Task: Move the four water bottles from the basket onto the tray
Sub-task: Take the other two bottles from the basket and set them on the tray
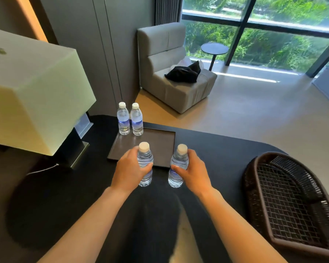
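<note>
Two clear water bottles with white caps (pixel 123 119) (pixel 136 120) stand upright side by side at the far left corner of the dark square tray (pixel 160 138). My left hand (pixel 130 170) grips a third bottle (pixel 145 158) upright, over the tray's near edge. My right hand (pixel 193 172) grips a fourth bottle (pixel 179 162) upright, just right of the tray's near corner. The dark woven basket (pixel 285 198) lies at the right of the black table, with no bottle visible in it.
A large lamp with a pale square shade (pixel 32 88) stands at the left of the table, its base close to the tray. Beyond the table's far edge are a grey armchair (pixel 171 73), a small round side table (pixel 214 49) and a window.
</note>
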The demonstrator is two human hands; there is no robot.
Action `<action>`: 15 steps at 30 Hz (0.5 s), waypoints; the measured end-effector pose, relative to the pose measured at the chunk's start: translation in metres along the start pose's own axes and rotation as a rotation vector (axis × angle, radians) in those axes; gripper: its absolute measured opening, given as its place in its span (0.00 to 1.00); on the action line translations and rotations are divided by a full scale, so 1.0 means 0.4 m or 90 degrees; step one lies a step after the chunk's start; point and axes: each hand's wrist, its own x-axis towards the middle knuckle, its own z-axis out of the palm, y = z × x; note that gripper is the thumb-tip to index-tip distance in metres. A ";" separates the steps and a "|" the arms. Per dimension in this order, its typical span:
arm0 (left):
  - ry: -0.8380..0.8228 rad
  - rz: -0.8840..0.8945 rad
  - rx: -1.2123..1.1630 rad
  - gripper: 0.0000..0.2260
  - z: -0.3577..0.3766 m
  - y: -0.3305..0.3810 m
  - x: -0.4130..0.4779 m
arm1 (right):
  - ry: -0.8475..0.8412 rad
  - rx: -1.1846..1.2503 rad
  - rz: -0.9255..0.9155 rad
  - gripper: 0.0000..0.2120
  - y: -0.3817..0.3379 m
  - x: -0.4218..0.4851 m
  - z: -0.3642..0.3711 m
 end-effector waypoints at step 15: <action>-0.020 -0.046 -0.016 0.28 -0.043 -0.330 0.383 | -0.001 -0.001 0.018 0.24 -0.159 0.380 0.394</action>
